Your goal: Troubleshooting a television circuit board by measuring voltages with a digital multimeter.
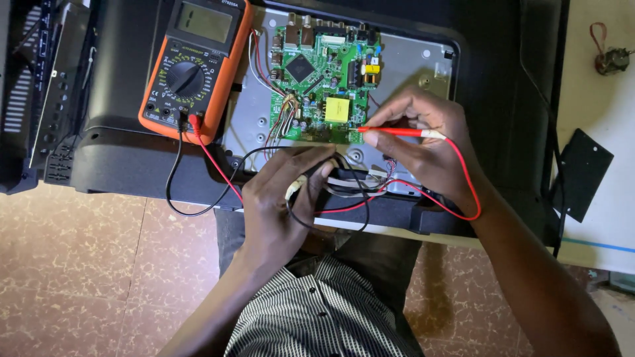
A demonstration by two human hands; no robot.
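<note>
An orange multimeter (192, 66) lies on the black back of an opened television (132, 158). A green circuit board (324, 79) sits in the open metal bay. My right hand (423, 142) pinches the red test probe (393, 132), whose tip points left at the board's lower edge. My left hand (284, 198) grips the black test probe (344, 175) near the bay's front rim. Red and black leads (211, 165) run from the meter's jacks to the probes.
A black vented cover (33, 99) lies at the left. A white table (602, 132) at the right carries a flat black plate (582, 172) and a small part with a red loop (608, 56). Brown patterned floor (86, 277) lies below.
</note>
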